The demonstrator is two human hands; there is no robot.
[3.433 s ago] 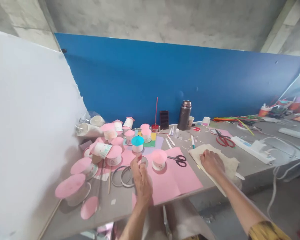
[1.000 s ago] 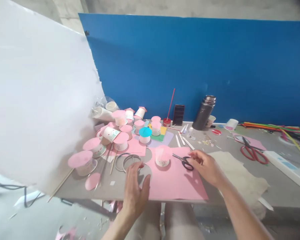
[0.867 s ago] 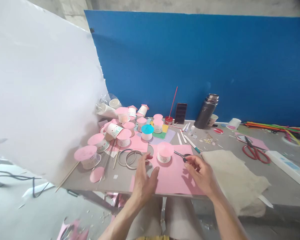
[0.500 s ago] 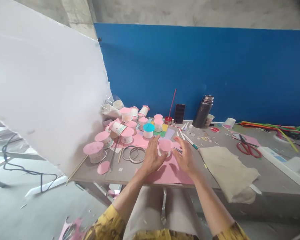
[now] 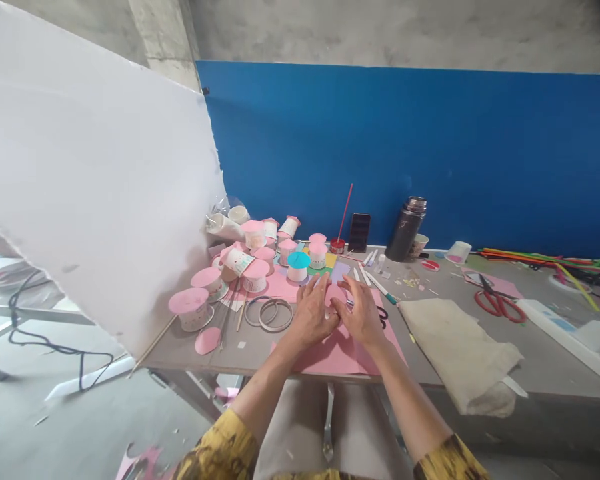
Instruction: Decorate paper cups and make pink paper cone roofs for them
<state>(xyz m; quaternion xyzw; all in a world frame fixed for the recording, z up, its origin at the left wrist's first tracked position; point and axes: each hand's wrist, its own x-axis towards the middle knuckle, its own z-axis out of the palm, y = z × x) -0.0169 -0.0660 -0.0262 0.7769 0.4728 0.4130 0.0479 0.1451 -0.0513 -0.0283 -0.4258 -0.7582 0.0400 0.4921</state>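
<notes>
A paper cup with a pink paper disc [image 5: 335, 295] on top stands between my hands, mostly hidden by the fingers. My left hand [image 5: 311, 312] is curved round its left side, with the thumb low in front. On the opposite side, the fingers of my right hand [image 5: 363, 315] press at the disc and cup edge. Under both hands lies a pink paper sheet [image 5: 350, 353] at the table's front edge. Dark-handled scissors [image 5: 382, 317] show just right of my right hand. Several finished-looking cups with pink discs [image 5: 189, 311] and one with a blue disc [image 5: 299, 261] stand left and behind.
Two grey rings [image 5: 275, 315] and a loose pink disc [image 5: 208, 341] lie left. A dark flask [image 5: 406, 230], a phone [image 5: 359, 232] and a red pot [image 5: 337, 245] with a stick stand behind. Rightward are a beige cloth [image 5: 455, 347], red-handled scissors [image 5: 499, 305] and a white power strip [image 5: 563, 333].
My hands have closed in on the cup, the right one moving left against it. Dark scissor handles now show beside my right hand. The view has tipped up slightly.
</notes>
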